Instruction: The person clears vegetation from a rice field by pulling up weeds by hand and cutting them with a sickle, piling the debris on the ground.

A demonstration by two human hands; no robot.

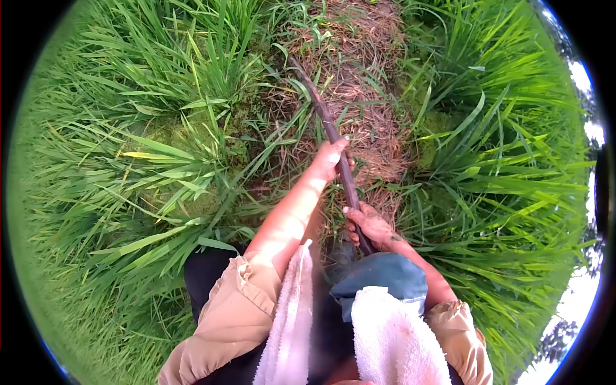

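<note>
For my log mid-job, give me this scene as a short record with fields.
left hand: closed around the stick, farther from the body
right hand: closed around the stick, nearer the body
stick: dark, slanting; near end unclear beside blue cloth
ground: straw-covered path
both sides: tall green grass
worn: white towel, tan sleeves
</note>
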